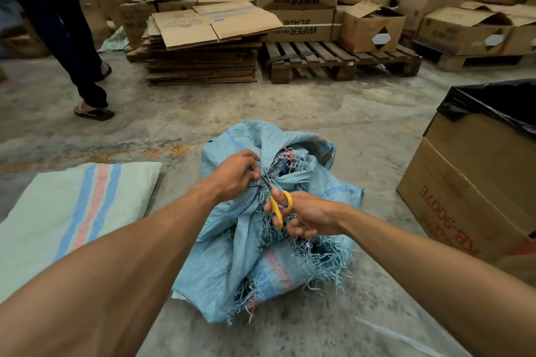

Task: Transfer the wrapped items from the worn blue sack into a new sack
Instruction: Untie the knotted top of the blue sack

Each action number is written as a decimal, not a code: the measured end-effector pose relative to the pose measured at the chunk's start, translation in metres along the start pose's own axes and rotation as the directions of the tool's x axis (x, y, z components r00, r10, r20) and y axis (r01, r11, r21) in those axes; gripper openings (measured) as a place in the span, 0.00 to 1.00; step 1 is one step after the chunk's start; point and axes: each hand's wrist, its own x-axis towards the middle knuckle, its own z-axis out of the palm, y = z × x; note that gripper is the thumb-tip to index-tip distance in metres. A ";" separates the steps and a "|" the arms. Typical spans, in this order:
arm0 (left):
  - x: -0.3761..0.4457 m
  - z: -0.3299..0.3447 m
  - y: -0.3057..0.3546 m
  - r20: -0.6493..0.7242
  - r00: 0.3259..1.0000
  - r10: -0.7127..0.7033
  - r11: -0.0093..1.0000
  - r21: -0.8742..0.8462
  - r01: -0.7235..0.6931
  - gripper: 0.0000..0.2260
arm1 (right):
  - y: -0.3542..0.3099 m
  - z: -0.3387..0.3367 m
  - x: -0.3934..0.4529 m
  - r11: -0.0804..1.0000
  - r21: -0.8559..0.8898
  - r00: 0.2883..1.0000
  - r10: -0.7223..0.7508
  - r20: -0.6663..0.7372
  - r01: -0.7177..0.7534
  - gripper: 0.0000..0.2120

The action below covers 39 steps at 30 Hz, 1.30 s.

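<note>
The worn blue sack (232, 264) sits on the concrete floor in front of me, frayed along its edges and bunched tight at its neck. My left hand (235, 175) pinches the gathered neck and the dark tie around it. My right hand (307, 216) holds yellow-handled scissors (277, 201), their blades at the tie just beside my left fingers. The wrapped items inside the sack are hidden. A new pale green sack (72, 211) with blue and pink stripes lies flat on the floor to the left.
A cardboard box (470, 188) lined with a black bag stands close on the right. Ahead are flattened cartons (203, 46), a wooden pallet (339, 59) and stacked boxes. A person's legs (72, 46) stand at the far left.
</note>
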 end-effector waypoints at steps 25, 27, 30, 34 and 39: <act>-0.022 0.003 0.007 -0.144 0.966 -0.213 0.946 -0.278 0.167 0.07 | -0.002 0.003 0.010 0.976 -0.019 0.952 -0.218 -0.215 0.219 0.13; -0.025 0.001 0.005 -0.150 0.963 -0.225 0.939 -0.296 0.173 0.06 | -0.002 -0.002 0.004 0.977 -0.070 0.956 -0.210 -0.205 0.199 0.13; -0.028 -0.001 0.007 -0.166 0.966 -0.196 0.951 -0.273 0.146 0.05 | 0.001 -0.001 -0.007 0.950 -0.206 0.966 -0.251 -0.061 0.234 0.12; -0.037 0.002 0.007 -0.135 0.981 -0.140 0.979 -0.168 0.117 0.05 | 0.017 0.020 -0.030 0.703 -0.665 0.968 -0.181 0.174 0.251 0.14; -0.055 0.007 0.010 -0.071 0.995 -0.074 0.996 0.049 0.078 0.05 | 0.069 0.063 -0.046 0.234 -0.931 0.959 -0.117 0.259 0.280 0.17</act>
